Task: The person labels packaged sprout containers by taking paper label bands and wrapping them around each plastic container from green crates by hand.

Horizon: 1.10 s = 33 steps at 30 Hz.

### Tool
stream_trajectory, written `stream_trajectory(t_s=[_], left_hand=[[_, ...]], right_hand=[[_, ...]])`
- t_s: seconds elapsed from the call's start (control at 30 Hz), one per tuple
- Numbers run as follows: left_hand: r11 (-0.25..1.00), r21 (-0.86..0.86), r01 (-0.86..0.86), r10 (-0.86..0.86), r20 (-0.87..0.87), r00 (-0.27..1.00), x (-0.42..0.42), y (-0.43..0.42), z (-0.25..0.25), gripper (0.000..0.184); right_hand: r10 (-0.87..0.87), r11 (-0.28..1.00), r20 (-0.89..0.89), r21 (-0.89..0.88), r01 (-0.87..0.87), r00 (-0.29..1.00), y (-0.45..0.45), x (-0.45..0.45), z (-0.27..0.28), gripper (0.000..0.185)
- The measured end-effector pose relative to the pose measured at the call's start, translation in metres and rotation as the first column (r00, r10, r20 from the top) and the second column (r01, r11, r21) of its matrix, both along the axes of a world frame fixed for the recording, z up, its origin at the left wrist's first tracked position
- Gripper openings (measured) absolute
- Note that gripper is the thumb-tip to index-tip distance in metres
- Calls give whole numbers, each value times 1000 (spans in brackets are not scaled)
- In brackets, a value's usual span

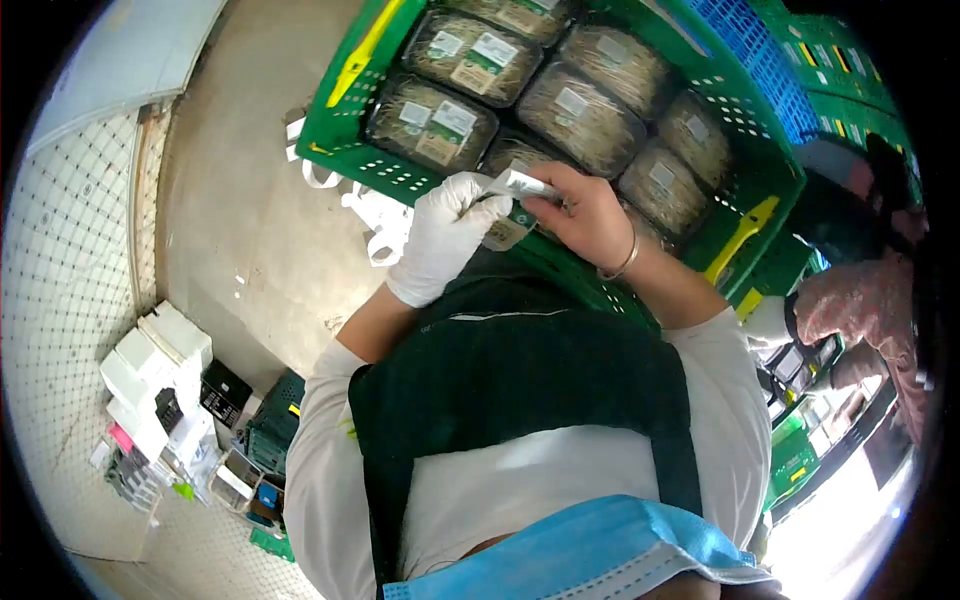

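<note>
My left hand (pixel 440 238), in a white glove, pinches the end of a white label strip. My right hand (pixel 592 222), bare with a bracelet at the wrist, is closed around a small roll of white labels (pixel 526 185). Both hands meet over the near side of a green plastic crate (pixel 400 178) with yellow handles. Inside it sit several black trays of thin, pale sprout-like produce under clear film, such as the tray (pixel 432 125) at the near left. Some trays bear two or more labels, others only one small white label (pixel 572 101). My hands partly hide the nearest trays.
Loose white backing strips (pixel 380 222) lie on the floor left of the crate. Blue and green crates (pixel 830 60) are stacked at the far right. Another person's patterned sleeve (pixel 850 305) shows at right. White boxes (pixel 160 365) and a dark green crate (pixel 272 425) stand at lower left.
</note>
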<state>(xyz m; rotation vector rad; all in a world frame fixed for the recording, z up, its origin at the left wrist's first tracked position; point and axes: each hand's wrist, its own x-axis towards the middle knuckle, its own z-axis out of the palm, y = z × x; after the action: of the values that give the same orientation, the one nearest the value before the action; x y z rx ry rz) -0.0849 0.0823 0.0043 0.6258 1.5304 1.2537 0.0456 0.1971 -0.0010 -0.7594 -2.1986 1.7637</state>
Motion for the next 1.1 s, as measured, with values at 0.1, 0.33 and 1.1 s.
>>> stream_trajectory(t_s=[0.1,0.33,1.1], left_hand=[[975,-213,66,-75,-35,997,19,7,-8,17],[951,-307,25,-43,-52,998,11,-7,-18,8],[967,-238,86,-144,-242,960,43,-24,-10,21]], right_hand=[[-120,943,49,316,99,992,21,27,-5,16],[-458,548,287,836,12,841,203,51,-155,32],[-58,992,220,120,32,974,6,54,-6,24]])
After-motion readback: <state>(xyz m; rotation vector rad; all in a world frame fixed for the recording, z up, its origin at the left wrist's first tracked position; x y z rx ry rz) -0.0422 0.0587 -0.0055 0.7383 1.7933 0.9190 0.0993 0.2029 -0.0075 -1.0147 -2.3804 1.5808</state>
